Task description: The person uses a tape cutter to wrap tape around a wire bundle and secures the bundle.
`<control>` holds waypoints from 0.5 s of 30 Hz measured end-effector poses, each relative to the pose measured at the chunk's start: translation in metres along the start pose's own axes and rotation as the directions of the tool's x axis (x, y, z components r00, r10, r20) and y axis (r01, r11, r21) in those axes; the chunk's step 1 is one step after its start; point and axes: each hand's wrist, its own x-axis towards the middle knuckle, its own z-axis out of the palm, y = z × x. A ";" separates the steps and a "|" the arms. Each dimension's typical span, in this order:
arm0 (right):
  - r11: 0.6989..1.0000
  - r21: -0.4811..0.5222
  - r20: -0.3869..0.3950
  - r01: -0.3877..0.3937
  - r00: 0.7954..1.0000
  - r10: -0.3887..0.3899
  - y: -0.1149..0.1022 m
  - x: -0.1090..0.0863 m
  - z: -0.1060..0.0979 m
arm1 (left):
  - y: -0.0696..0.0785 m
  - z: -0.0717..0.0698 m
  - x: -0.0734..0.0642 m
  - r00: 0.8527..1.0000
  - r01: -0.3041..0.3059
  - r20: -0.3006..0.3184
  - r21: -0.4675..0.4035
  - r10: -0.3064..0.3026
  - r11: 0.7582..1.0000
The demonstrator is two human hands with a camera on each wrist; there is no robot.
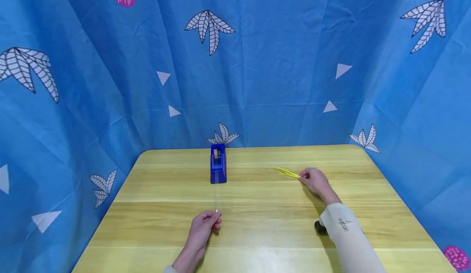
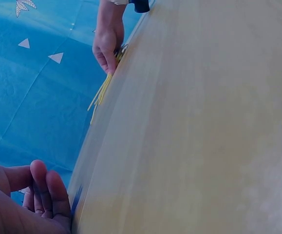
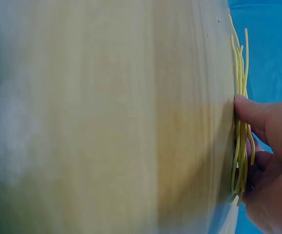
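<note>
A blue tape dispenser stands near the table's back edge. From it a strip of clear tape runs toward the person, and the left hand pinches its free end between thumb and forefinger. Off to the right, the right hand pinches a bundle of thin yellow strands just above the tabletop. In the right wrist view the thumb crosses the middle of the yellow strands, whose ends stick out both ways. The tape itself cannot be made out in the left wrist view.
The wooden table has rounded back corners. A blue patterned curtain hangs behind it and along both sides. A small black object shows at the right sleeve's cuff.
</note>
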 end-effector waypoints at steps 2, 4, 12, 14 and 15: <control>1.000 0.015 -0.003 0.001 1.000 -0.001 0.000 -0.001 0.000 | 0.000 0.000 0.000 1.000 0.003 -0.001 0.002 -0.003 1.000; 0.999 0.032 -0.005 0.002 1.000 -0.002 0.001 -0.001 -0.001 | 0.000 0.000 0.001 1.000 0.005 -0.003 0.004 -0.005 1.000; 1.000 -0.005 0.019 0.015 1.000 -0.015 0.002 0.001 -0.003 | 0.001 0.001 0.000 1.000 0.012 -0.003 0.003 -0.012 1.000; 0.999 -0.026 0.034 0.022 0.999 -0.021 0.003 0.001 -0.004 | 0.001 0.001 0.000 1.000 0.009 -0.005 0.004 -0.009 1.000; 0.999 -0.037 0.041 0.031 0.999 -0.030 0.003 0.002 -0.004 | 0.001 0.001 0.000 1.000 0.006 -0.006 0.005 -0.006 1.000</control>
